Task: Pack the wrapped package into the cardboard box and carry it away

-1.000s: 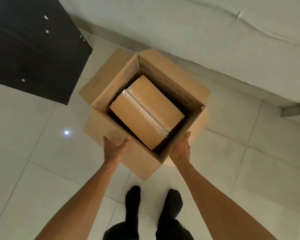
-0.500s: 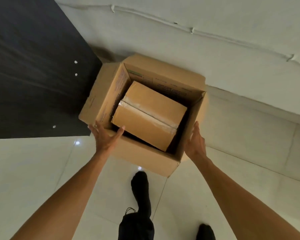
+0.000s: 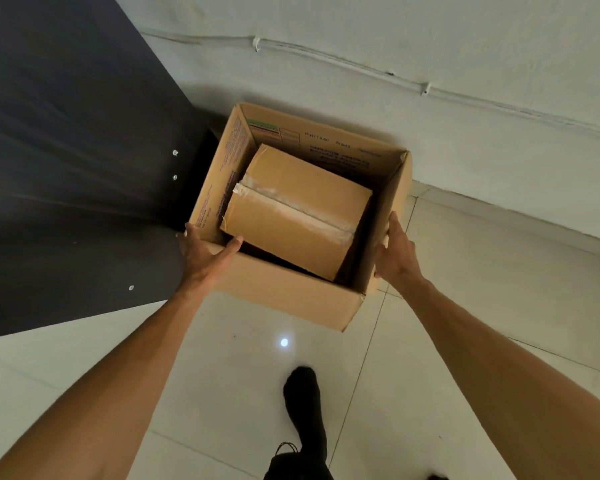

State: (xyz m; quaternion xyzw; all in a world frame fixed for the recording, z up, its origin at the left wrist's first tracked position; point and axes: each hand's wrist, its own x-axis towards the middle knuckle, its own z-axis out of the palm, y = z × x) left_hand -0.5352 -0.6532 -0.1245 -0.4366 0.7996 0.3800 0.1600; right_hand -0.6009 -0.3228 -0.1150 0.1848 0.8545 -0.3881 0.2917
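An open brown cardboard box (image 3: 284,292) is held up in front of me above the floor. Inside it lies the wrapped package (image 3: 291,213), a smaller brown carton with clear tape across its top, tilted slightly. My left hand (image 3: 205,258) grips the box's near-left corner, thumb hooked over the rim. My right hand (image 3: 397,252) presses flat against the box's right outer wall. Both forearms reach in from the bottom of the view.
A large dark panel or cabinet (image 3: 66,168) with small screws stands close on the left, next to the box. A white wall (image 3: 430,64) with a clipped cable runs behind. White floor tiles (image 3: 482,306) lie below, with my dark-socked foot (image 3: 303,393) stepping forward.
The box has stayed in both hands while I walked. The dark panel has grown larger on the left and the wall is nearer. One foot has swung forward.
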